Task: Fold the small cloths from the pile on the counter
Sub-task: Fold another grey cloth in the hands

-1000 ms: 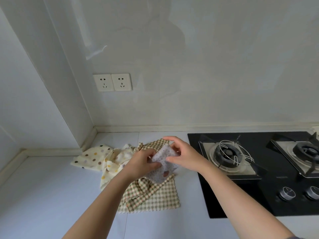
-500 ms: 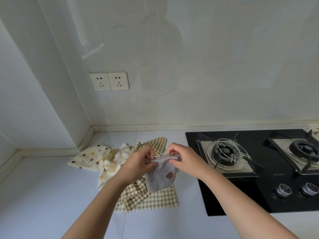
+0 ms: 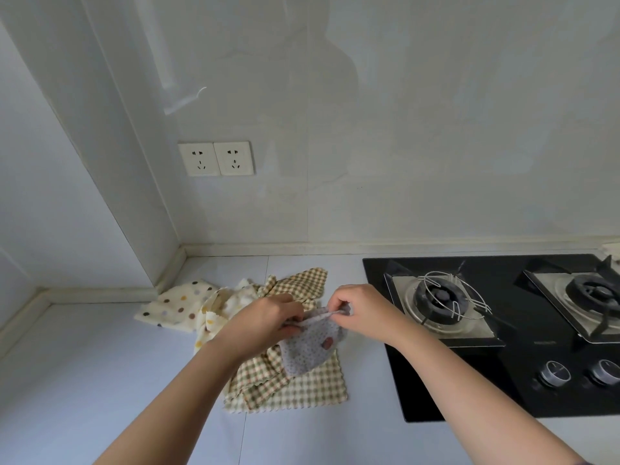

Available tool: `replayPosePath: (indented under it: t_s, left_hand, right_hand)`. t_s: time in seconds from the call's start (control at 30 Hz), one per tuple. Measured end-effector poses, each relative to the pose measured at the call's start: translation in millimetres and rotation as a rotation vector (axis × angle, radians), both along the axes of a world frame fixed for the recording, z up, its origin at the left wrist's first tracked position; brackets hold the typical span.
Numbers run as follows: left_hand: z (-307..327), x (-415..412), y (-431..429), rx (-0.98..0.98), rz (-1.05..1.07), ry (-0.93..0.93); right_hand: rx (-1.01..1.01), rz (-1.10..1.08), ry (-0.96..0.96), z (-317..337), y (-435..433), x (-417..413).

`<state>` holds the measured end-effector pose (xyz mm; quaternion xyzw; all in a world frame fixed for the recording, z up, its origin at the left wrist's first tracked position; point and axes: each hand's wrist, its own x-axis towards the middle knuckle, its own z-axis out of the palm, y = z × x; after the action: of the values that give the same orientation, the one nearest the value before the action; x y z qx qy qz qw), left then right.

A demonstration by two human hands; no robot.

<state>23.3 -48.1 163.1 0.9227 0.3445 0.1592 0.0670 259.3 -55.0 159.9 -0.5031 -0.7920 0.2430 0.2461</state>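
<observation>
Grey fabric, a small cloth (image 3: 310, 347) speckled with tiny dots and carrying one reddish patch, is hanging between the two hands just above the pile; its top edge is being held bunched into a narrow ridge. The left hand (image 3: 265, 317) is gripping the left end of that edge, its fingers curled and clamped on the fabric; the right hand (image 3: 360, 310) is pinching the right end between thumb and curled fingers; the two hands are sitting close together, knuckles up. The cloth's lower part is draping onto a green-and-cream checked cloth (image 3: 302, 387), which is lying rumpled on the pale counter (image 3: 100, 380) with one scalloped corner spread flat towards the viewer. A cream polka-dot cloth (image 3: 177, 305) is lying to the left of it, near the wall corner; another cream piece with yellow dots (image 3: 214, 317) is crumpling between them. A black gas hob (image 3: 503, 364) is sitting to the right, just beside the pile; a wire ring is resting on its nearer burner (image 3: 437, 297); two knobs (image 3: 553, 375) are facing forward. A double socket (image 3: 216, 158) is showing on the wall above.
</observation>
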Motion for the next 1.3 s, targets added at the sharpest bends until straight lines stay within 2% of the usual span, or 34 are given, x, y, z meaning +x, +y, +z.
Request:
replayPosePath:
  t_s: [0.27, 0.37, 0.47, 0.53, 0.63, 0.73, 0.77, 0.83, 0.87, 0.9, 0.93, 1.0, 1.07, 1.1, 1.23, 1.3]
  left_hand:
    - [10.4, -6.7, 4.7, 0.134, -0.032, 0.094]
    - [13.1, -6.2, 3.1, 0.201, 0.018, 0.107]
    - [13.6, -4.3, 0.7, 0.245, 0.122, 0.096]
    - [11.9, -4.1, -0.5, 0.134, 0.210, -0.019]
    - [11.7, -2.6, -0.4, -0.236, 0.353, -0.289]
    - [10.6, -3.5, 5.8, -0.457, 0.430, -0.390]
    - [10.2, -3.8, 6.2, -0.552, 0.446, -0.454]
    - [10.2, 2.5, 2.8, -0.766, 0.494, -0.701]
    - [10.0, 9.1, 1.3, -0.800, 0.536, -0.804]
    - [9.2, 16.1, 0.8, -0.753, 0.586, -0.842]
    - [6.9, 23.2, 1.0, -0.642, 0.644, -0.791]
    - [3.6, 36.0, -1.0, -0.413, 0.747, -0.664]
    - [2.8, 42.5, -3.6, -0.350, 0.742, -0.696]
    - [1.4, 43.4, -2.9, -0.407, 0.712, -0.735]
    - [-5.1, 43.7, -0.5, -0.854, 0.536, -0.908]
    - [-10.8, 48.1, 0.8, -0.904, 0.507, -0.909]
  right_hand:
    - [0.057, 0.005, -0.100, 6.6, 6.4, 6.9]
    - [0.058, 0.002, -0.141, 9.7, 4.7, 6.6]
    - [0.032, -0.010, -0.086, 12.5, 3.4, 4.4]
    - [0.006, -0.036, -0.017, 15.3, 3.2, 2.5]
    - [-0.064, -0.106, 0.071, 17.8, 6.0, 0.7]
    - [-0.201, -0.151, 0.095, 18.5, 10.4, 2.5]
    - [-0.270, -0.171, 0.161, 18.4, 10.7, 2.6]
    - [-0.414, -0.211, 0.438, 17.4, 10.1, 0.2]
    - [-0.490, -0.233, 0.620, 15.8, 10.2, -2.7]
    - [-0.556, -0.257, 0.786, 13.6, 10.6, -6.8]
    - [-0.598, -0.292, 0.907, 11.1, 11.0, -10.8]
    - [-0.625, -0.378, 1.010, 5.5, 12.3, -17.3]
    - [-0.629, -0.459, 1.062, 4.1, 12.5, -20.1]
    - [-0.643, -0.492, 1.098, 4.1, 12.8, -19.7]
    - [-0.690, -0.599, 1.239, -1.7, 17.5, -8.9]
    - [-0.582, -0.665, 1.045, -7.5, 18.7, -8.5]
